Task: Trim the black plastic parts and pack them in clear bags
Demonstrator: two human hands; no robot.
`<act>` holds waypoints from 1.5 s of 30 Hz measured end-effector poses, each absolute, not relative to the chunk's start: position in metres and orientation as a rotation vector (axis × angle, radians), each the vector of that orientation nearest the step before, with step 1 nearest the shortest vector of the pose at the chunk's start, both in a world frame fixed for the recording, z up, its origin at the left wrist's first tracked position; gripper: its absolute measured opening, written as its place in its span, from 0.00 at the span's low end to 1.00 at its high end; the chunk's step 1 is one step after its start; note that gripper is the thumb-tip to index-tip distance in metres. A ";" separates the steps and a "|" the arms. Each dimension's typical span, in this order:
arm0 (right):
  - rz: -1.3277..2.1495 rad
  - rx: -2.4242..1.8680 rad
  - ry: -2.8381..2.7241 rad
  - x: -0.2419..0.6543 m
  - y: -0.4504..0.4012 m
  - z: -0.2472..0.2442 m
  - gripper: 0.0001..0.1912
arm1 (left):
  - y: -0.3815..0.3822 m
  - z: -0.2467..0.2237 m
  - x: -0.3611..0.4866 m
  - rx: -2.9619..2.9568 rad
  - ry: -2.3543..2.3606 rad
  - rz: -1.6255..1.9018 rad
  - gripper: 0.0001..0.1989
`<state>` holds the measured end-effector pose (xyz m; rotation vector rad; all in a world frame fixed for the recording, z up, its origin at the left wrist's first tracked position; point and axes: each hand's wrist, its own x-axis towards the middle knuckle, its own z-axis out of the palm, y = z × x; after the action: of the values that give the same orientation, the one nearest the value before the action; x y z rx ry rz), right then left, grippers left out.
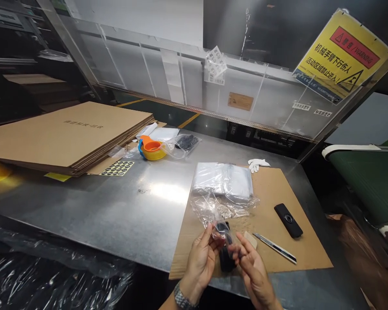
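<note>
Between my hands, near the front edge of the cardboard sheet, is a small clear plastic bag (220, 234). My left hand (201, 257) pinches its left side between thumb and fingers. My right hand (252, 268) has its curled fingers on the lower right side of the bag. A black object (226, 259) shows behind and below the bag; whether it is inside or under it I cannot tell. Just beyond my hands lies a stack of clear plastic bags (223, 181). A utility knife (275, 247) rests to the right, with a black oblong device (288, 220) farther back.
Flattened cartons (67, 133) are piled on the left of the metal table (132, 215). An orange and yellow tape dispenser (152, 148) and a bagged black item (186, 142) stand at the back. A white glove (258, 164) touches the cardboard sheet (281, 189). A clear panel (148, 69) borders the far side.
</note>
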<state>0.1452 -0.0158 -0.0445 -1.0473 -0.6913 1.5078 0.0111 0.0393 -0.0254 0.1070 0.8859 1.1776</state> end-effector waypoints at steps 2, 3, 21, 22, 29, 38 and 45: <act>1.501 -1.063 -0.565 0.136 -0.016 -0.052 0.30 | 0.036 -0.024 0.012 -0.015 0.880 1.130 0.10; 1.488 -1.050 -0.489 0.134 -0.015 -0.054 0.27 | 0.034 -0.024 0.012 -0.072 0.869 1.105 0.10; 1.090 -1.265 -0.874 0.131 -0.018 -0.059 0.25 | 0.014 -0.027 0.011 -0.209 0.823 1.037 0.13; 1.017 -1.322 -0.922 0.133 -0.018 -0.059 0.24 | 0.013 -0.028 0.011 -0.205 0.818 1.034 0.13; 0.824 -1.383 -1.195 0.137 -0.018 -0.052 0.12 | 0.011 -0.029 0.008 -0.173 0.839 1.015 0.14; 0.848 -1.476 -1.208 0.145 -0.020 -0.043 0.11 | 0.010 -0.047 -0.003 0.518 1.054 0.834 0.17; 0.786 -1.433 -1.801 0.137 -0.017 -0.008 0.06 | 0.005 -0.038 -0.013 1.109 0.884 0.893 0.14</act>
<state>0.1368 -0.0166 -0.0085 -1.4332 -1.8007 0.7859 -0.0127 0.0048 -0.0378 1.1094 0.8841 0.8927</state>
